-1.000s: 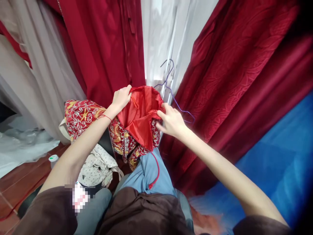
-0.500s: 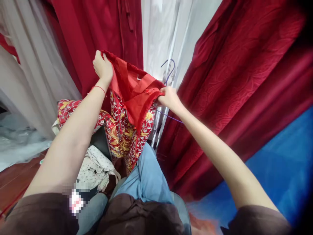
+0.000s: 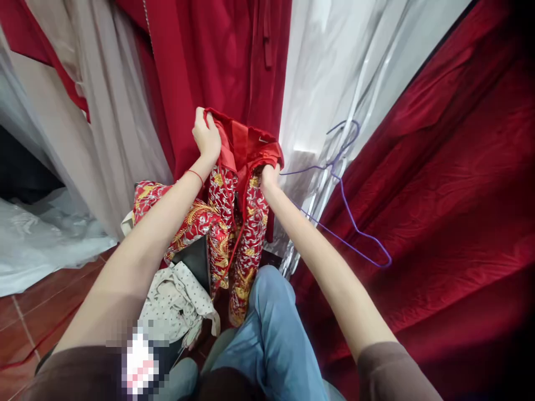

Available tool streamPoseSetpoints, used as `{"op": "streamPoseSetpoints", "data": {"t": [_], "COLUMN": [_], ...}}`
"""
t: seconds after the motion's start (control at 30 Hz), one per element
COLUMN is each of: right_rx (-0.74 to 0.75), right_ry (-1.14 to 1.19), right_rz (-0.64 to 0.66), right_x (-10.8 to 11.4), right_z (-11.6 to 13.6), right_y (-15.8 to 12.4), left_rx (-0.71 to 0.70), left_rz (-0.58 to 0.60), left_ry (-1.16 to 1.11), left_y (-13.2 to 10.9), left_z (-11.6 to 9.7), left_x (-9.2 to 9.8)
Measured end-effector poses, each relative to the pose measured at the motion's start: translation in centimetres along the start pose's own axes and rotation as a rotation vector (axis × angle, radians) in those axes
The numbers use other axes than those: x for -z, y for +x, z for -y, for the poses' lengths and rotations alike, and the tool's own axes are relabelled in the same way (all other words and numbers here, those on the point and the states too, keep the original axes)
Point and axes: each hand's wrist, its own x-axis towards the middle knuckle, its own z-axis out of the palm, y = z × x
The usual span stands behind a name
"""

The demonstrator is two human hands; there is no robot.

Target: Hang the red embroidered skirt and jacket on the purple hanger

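A red garment with gold and silver embroidery hangs between my two hands in front of my knees. Its plain red lining shows at the top edge. My left hand is closed on the upper left edge. The right edge is gripped by my right hand, whose fingertips are partly hidden by the cloth. Part of the embroidered fabric drapes to the left beneath my left forearm. Just right of my right hand, a purple hanger hangs with nothing on it.
Deep red cloth hangs behind and to the right, with pale fabric at the left. White rails stand behind the hanger. A dotted cream cloth lies at lower left, near sheer white material on the tiled floor.
Both hands have come closer together, and the garment's top edge is less stretched and more folded. The view has shifted, so more of the purple hanger shows.
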Motion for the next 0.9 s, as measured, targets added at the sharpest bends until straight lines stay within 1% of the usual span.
{"op": "streamPoseSetpoints", "data": {"t": [0.1, 0.17, 0.23, 0.3, 0.37, 0.4, 0.47, 0.53, 0.57, 0.67, 0.7, 0.73, 0.8, 0.87, 0.9], "right_rx": [0.063, 0.113, 0.139, 0.153, 0.176, 0.191, 0.212, 0.226, 0.226, 0.179, 0.153, 0.125, 0.070, 0.028, 0.014], "right_ry": [-0.134, -0.210, -0.263, -0.305, -0.368, -0.412, -0.502, -0.624, -0.694, -0.812, -0.842, -0.873, -0.944, -0.993, -1.007], "right_rz": [-0.047, -0.002, 0.040, 0.063, 0.114, 0.153, 0.221, 0.241, 0.250, 0.416, 0.448, 0.456, 0.424, 0.394, 0.388], "right_x": [1.2, 2.2, 3.2, 4.6, 6.6, 8.0, 11.4, 15.4, 17.4, 23.1, 24.7, 26.1, 28.3, 29.9, 30.3], "right_z": [-0.5, -1.2, -2.2, -3.5, -4.9, -5.5, -6.4, -6.6, -6.5, -5.7, -5.5, -5.4, -5.7, -6.4, -6.9], "right_y": [-1.9, -4.2, -6.6, -9.1, -11.7, -13.0, -15.7, -18.1, -19.2, -21.7, -22.3, -22.8, -23.6, -24.1, -24.1], "left_rx": [-0.021, -0.009, 0.011, 0.041, 0.076, 0.089, 0.090, 0.048, 0.010, -0.097, -0.121, -0.139, -0.159, -0.156, -0.138], "left_rz": [0.059, 0.075, 0.114, 0.195, 0.309, 0.374, 0.511, 0.680, 0.797, 1.213, 1.323, 1.403, 1.520, 1.627, 1.659], "left_ry": [-0.018, 0.000, 0.040, 0.108, 0.207, 0.264, 0.381, 0.496, 0.565, 0.776, 0.815, 0.832, 0.812, 0.785, 0.773], "left_y": [-0.8, -2.4, -4.5, -6.8, -8.6, -9.2, -9.8, -9.9, -9.9, -10.2, -10.5, -10.8, -11.3, -11.4, -11.3], "left_z": [1.4, 1.9, 2.3, 2.5, 2.6, 2.6, 2.5, 2.0, 1.6, 0.1, -0.4, -0.8, -1.1, -0.5, 0.1], "left_x": [-0.1, 0.0, 0.2, 0.7, 1.2, 1.4, 1.4, 0.7, 0.0, -3.3, -4.4, -5.5, -7.0, -7.9, -8.1]}}
